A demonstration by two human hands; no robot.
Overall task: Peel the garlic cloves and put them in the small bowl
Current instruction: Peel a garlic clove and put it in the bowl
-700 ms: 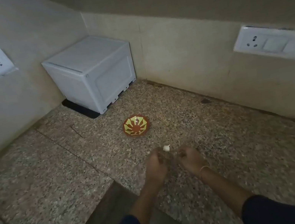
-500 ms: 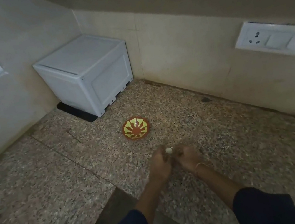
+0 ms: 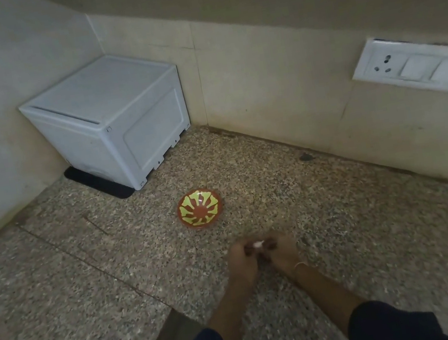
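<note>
A small white garlic clove (image 3: 258,244) is pinched between the fingertips of both hands, just above the speckled granite counter (image 3: 89,296). My left hand (image 3: 242,261) holds it from the left and my right hand (image 3: 282,252) from the right, fingers curled inward. Most of the clove is hidden by the fingers. The small bowl (image 3: 200,210), brown with a yellow-green leaf pattern, stands on the counter a short way beyond the hands and slightly left. Nothing shows inside it.
A white plastic box (image 3: 116,119) on a black mat (image 3: 97,180) fills the far left corner. Tiled walls close the counter at the back and left. A switch and socket plate (image 3: 419,66) is on the right wall. A dark speck (image 3: 306,157) lies near the wall.
Both hands have come together around the clove, which was lying apart between them before. The view has shifted slightly.
</note>
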